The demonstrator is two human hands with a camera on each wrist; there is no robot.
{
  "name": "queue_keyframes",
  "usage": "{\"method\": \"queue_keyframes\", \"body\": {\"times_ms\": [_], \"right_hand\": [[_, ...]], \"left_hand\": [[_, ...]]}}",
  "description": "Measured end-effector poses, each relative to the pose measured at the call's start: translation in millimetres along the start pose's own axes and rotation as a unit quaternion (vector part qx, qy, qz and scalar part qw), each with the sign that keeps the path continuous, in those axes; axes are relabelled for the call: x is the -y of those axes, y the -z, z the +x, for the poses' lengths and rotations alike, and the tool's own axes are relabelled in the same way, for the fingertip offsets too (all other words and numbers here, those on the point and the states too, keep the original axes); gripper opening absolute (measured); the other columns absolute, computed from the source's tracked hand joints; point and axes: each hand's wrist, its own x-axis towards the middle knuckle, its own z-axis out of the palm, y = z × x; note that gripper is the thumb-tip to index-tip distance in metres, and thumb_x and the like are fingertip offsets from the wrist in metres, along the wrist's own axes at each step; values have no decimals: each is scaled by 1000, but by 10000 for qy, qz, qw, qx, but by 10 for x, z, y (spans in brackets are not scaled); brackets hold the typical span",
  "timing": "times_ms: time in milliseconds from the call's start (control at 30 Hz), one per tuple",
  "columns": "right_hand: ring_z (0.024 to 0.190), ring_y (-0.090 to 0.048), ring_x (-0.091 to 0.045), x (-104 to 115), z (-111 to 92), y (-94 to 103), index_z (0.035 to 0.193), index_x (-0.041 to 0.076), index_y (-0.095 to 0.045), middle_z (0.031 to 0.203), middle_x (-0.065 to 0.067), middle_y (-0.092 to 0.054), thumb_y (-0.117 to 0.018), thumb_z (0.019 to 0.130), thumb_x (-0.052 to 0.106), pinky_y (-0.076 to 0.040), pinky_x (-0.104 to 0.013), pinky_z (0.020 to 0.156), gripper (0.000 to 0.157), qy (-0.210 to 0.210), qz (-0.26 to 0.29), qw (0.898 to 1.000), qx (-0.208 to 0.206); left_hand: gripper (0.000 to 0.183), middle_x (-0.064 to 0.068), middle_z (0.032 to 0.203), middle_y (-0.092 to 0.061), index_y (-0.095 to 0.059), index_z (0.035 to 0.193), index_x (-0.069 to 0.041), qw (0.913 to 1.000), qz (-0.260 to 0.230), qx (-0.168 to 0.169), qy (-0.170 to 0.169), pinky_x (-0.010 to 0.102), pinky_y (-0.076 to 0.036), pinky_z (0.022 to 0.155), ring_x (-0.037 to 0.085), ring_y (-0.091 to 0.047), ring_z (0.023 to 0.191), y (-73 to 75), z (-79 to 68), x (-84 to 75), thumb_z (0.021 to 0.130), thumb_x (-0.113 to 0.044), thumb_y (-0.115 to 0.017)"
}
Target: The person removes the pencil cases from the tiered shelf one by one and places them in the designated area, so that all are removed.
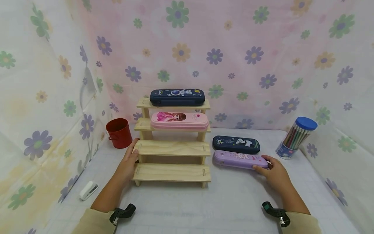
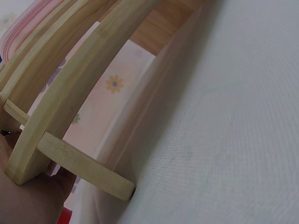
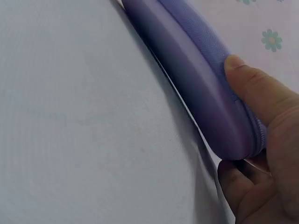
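Note:
A stepped wooden display rack (image 1: pixel 171 148) stands in the middle of the table. My left hand (image 1: pixel 130 158) holds its left side near the lower tiers; in the left wrist view, the fingers partly disappear behind the wood (image 2: pixel 70 98). On the top tier lies a dark blue pencil case with an astronaut (image 1: pixel 177 97). A pink pencil case with a girl (image 1: pixel 179 120) lies one tier down. My right hand (image 1: pixel 276 174) grips the right end of a purple pencil case (image 1: pixel 239 160), thumb along its zipped side (image 3: pixel 205 42). Just behind it lies a dark pencil case with a panda (image 1: pixel 236 145).
A red metal bucket (image 1: pixel 118 133) stands left of the rack, behind my left hand. Nearer the front left lies a white stapler (image 1: pixel 89 190). At the right, a tilted blue-lidded tub of pencils (image 1: pixel 295 138) stands by the flowered cloth wall (image 1: pixel 344 107).

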Motion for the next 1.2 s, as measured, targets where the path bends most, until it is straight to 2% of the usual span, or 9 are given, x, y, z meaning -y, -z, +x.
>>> {"method": "queue_keyframes", "body": {"times_ms": [400,567,733,933,1200], "right_hand": [[148,-31,-58,-150,66,-19,165,2,-22,164,-36,-26,-67,88,74,-29,-73,117,115,97,-14,9999,87],[148,-31,-57,-155,79,-63,166,3,-21,163,-36,-27,-72,88,69,-30,-73,116,114,176,-52,9998,58],[149,-28,-57,-147,72,-74,166,2,-19,163,-37,-27,-75,92,57,-29,-73,117,108,210,-231,9995,-8],[152,-24,-57,-134,72,-78,167,2,-11,167,-34,-22,-70,100,46,-25,-73,118,100,208,-194,9996,95],[150,-34,-52,-151,90,-107,166,0,-15,167,-31,-26,-71,100,42,-35,-65,118,96,141,219,9996,-91]], "left_hand": [[54,-9,177,-5,-8,164,-53,10000,52,-22,-48,68,-1,127,29,-2,164,-2,-24,-41,114,-47,-28],[55,-7,177,-5,-9,164,-54,9999,95,-27,-40,68,-2,127,31,-2,164,20,-25,-31,114,-48,-28],[55,-8,177,-4,-9,164,-54,10000,20,2,-63,68,-2,127,30,-2,164,8,-7,-23,114,-47,-29],[56,-10,177,-3,-9,166,-50,9999,-104,15,-132,66,-2,128,28,0,164,4,-1,-21,114,-45,-29],[55,-10,177,-3,-6,165,-53,9999,70,-21,116,71,2,126,29,2,164,-2,12,-23,114,-46,-27]]}}
